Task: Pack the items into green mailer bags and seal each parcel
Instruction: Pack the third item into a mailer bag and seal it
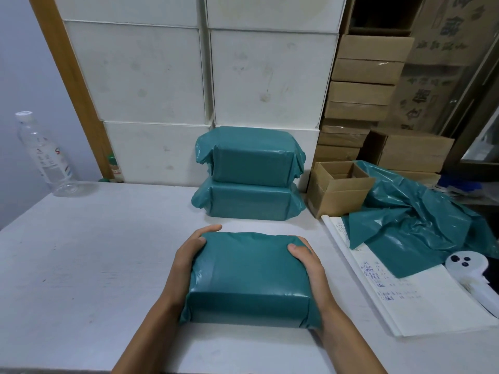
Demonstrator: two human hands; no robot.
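Observation:
A wrapped green parcel (249, 276) lies on the white table (89, 255) in front of me. My left hand (189, 255) grips its left end, thumb on top and fingers curled round the far corner. My right hand (306, 261) grips the right end the same way. Two more wrapped green parcels (249, 174) stand stacked one on the other at the back of the table. A heap of loose green mailer bags (415, 225) lies at the right.
White boxes (151, 76) are stacked behind the table, brown cartons (367, 76) to their right. An open small carton (337, 187) sits by the stack. A clear bottle (43, 155) stands far left. Written paper sheets (421, 300) and a white tape dispenser (469, 271) lie at right.

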